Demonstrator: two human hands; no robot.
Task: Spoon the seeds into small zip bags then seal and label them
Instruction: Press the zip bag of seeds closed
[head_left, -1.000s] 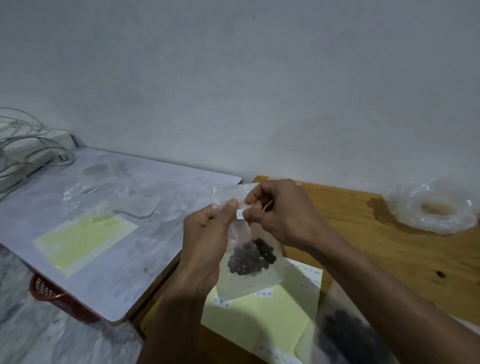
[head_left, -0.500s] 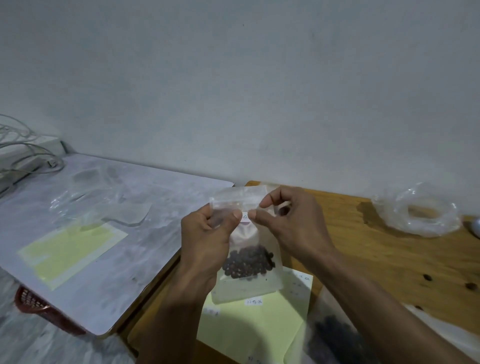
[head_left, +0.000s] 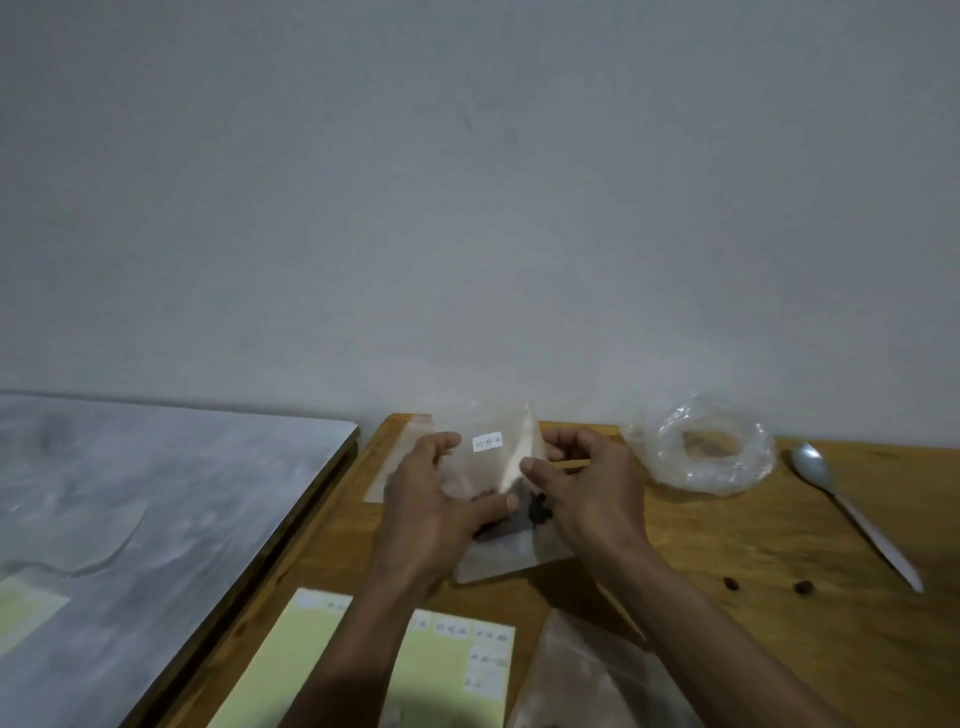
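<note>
A small clear zip bag (head_left: 498, 462) with dark seeds at its bottom is held low over the wooden table (head_left: 727, 597). A white label (head_left: 488, 442) with handwriting sticks on its upper face. My left hand (head_left: 441, 499) grips the bag's left side, thumb across the front. My right hand (head_left: 587, 483) pinches its right edge. A metal spoon (head_left: 852, 509) lies on the table to the right. A yellow sheet of labels (head_left: 441, 665) lies near me, partly under my left forearm.
A rolled clear plastic bag (head_left: 701, 452) sits at the back right. A larger clear bag (head_left: 597, 680) lies at the bottom edge. Two loose seeds (head_left: 731, 583) rest on the wood. A grey marbled table (head_left: 130, 499) adjoins on the left.
The label went from my right fingertips onto the bag. Both hands have lowered the bag toward the table, and the view has swung right, bringing the spoon into sight.
</note>
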